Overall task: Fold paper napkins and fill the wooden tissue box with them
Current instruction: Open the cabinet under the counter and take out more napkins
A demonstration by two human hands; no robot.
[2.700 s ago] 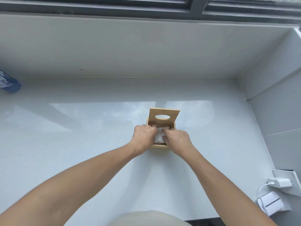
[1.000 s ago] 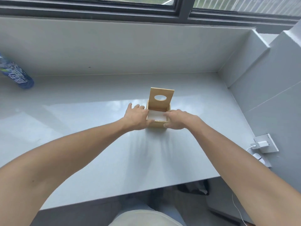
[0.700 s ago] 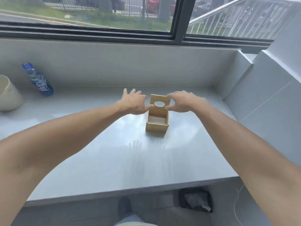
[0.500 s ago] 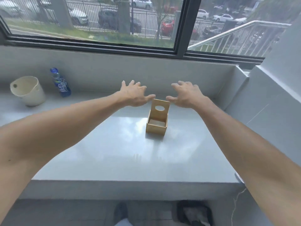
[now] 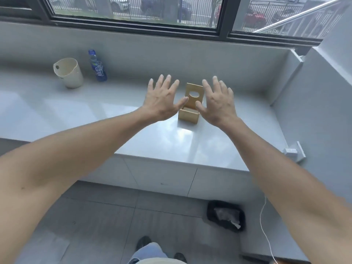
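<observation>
Both hands up and spread wide — left hand (image 5: pixel 162 99), right hand (image 5: pixel 217 103) — holding nothing. The wooden tissue box (image 5: pixel 191 105) sits between them on the counter (image 5: pixel 114 119) (lid flipped up).

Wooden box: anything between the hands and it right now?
Nothing visible. The left hand and right hand are spread open on either side of the box, holding nothing. Its lid stands up. The cup and bottle sit far left.

Wooden tissue box (image 5: pixel 188 115) (lid upright) on counter (image 5: pixel 95 111)
</observation>
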